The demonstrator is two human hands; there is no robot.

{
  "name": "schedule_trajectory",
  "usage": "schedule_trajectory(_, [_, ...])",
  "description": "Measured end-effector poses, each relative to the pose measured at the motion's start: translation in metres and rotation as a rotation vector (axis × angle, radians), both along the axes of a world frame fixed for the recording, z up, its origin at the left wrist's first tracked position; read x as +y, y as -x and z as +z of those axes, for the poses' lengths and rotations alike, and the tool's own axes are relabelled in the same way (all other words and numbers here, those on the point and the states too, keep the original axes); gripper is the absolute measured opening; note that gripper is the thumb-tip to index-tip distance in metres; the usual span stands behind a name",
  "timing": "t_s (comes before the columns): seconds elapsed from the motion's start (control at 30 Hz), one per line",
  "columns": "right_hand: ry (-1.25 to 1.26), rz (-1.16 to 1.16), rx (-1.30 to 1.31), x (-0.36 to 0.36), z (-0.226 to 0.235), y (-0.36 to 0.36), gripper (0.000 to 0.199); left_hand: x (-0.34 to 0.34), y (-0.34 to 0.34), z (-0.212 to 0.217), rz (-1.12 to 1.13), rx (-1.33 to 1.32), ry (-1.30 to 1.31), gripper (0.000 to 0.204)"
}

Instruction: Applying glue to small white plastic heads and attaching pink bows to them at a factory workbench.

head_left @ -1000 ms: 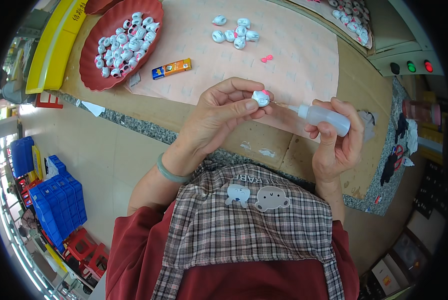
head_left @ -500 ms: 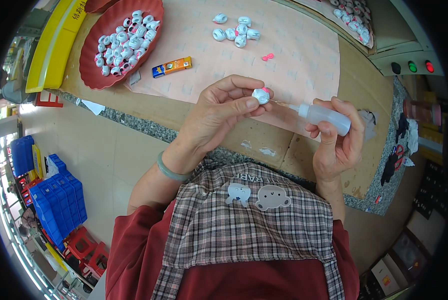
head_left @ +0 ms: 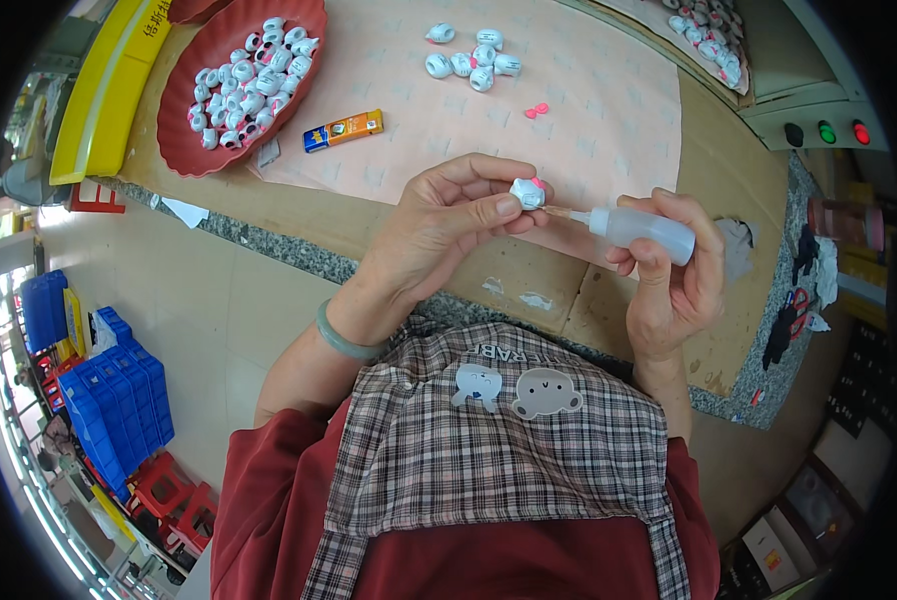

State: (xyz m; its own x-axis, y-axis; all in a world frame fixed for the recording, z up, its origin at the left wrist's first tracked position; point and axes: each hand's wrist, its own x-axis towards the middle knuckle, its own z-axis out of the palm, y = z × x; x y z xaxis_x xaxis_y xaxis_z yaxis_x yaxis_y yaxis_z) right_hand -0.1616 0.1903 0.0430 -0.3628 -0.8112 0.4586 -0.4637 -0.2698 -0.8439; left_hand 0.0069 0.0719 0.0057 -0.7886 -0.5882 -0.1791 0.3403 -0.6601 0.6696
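Observation:
Between the thumb and fingers of my left hand (head_left: 459, 205) is a small white bead-like figure (head_left: 527, 194) with a pink bit on its upper edge. My right hand (head_left: 681, 270) is wrapped round a translucent squeeze bottle (head_left: 651, 234) with a white cap. The bottle lies on its side in the air, its thin nozzle (head_left: 569, 213) pointing left at the figure. Whether the tip touches it is hard to tell. Beyond my hands, two small pink pieces (head_left: 537, 110) rest on the pink paper (head_left: 599, 130), below a cluster of several similar white figures (head_left: 482, 78).
At the far left a scalloped red bowl (head_left: 184, 150) holds many white figures. A small orange and blue box (head_left: 344, 130) lies between it and my left hand. Red-handled scissors (head_left: 799, 312) lie at the right table edge. Blue crates (head_left: 119, 405) stand on the floor at left.
The bottle has shifted slightly left, bringing its nozzle closer to the white figure. My left hand has tilted the figure a little and moved it slightly right.

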Motion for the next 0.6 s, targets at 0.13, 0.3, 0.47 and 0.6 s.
schedule_trajectory(0.13, [0.001, -0.023, -0.122, 0.0007, -0.0011, -0.0018, 0.032, 0.0009, -0.0003, 0.0015, -0.021, -0.013, -0.021, 0.028])
schedule_trajectory(0.3, [0.064, -0.054, 0.096, 0.0004, -0.0057, 0.002, 0.031, 0.0003, -0.0003, 0.0006, -0.028, 0.014, -0.038, 0.028])
schedule_trajectory(0.47, [0.052, -0.052, 0.124, 0.0022, -0.0042, 0.0032, 0.032, -0.0005, -0.0019, 0.0011, -0.031, 0.049, -0.097, 0.028])
schedule_trajectory(0.6, [0.061, -0.046, 0.066, 0.0016, -0.0033, 0.0013, 0.032, -0.0012, -0.0021, 0.0015, -0.048, 0.074, -0.138, 0.028])
